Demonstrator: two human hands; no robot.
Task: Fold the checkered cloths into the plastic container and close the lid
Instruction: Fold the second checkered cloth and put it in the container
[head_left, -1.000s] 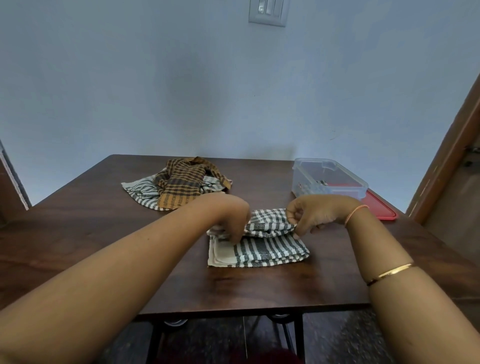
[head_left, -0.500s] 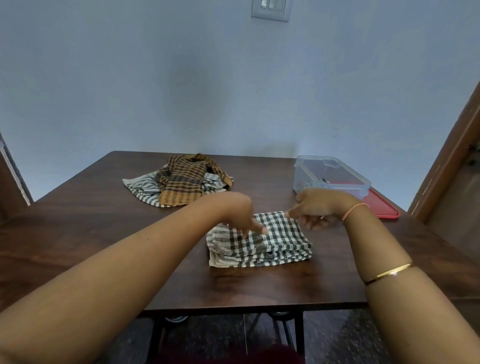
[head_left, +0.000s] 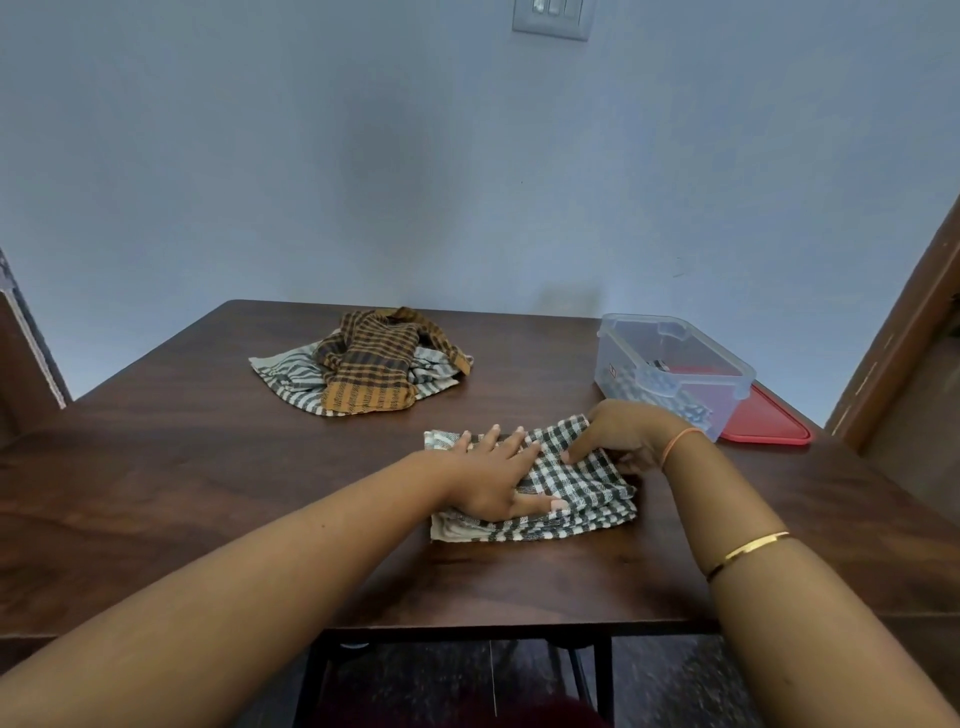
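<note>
1. Bench (head_left: 208, 467): dark wood, set against a pale blue wall. Switch plate (head_left: 550, 18) high on the wall; brown door frame (head_left: 909, 338) at the right edge.
2. Far left of centre is a loose heap: a brown-and-orange checked cloth (head_left: 374, 364) lies crumpled on top of a green-and-white cloth (head_left: 291, 379). It is well apart from your hands.
3. Far right is the clear plastic container (head_left: 610, 358), uncovered, with checked fabric showing through its near wall. The red lid (head_left: 763, 421) lies flat at its right side, partly under or behind it; you cannot tell which.
4. In the way: your right hand (head_left: 623, 439) and wrist sit between the folded cloth and the container.
5. Folded cloth (head_left: 587, 488): green-and-white check, a flat stack of several layers near the bench's front edge, its plain cream hem showing at the front left corner.
6. Left hand (head_left: 493, 478): grip open, fingers spread and straight, palm pressing the cloth's left half.
7. Right hand: fingers bent over the far right corner, index tip on the fabric. Whether the grip pinches it, you cannot tell.
</note>
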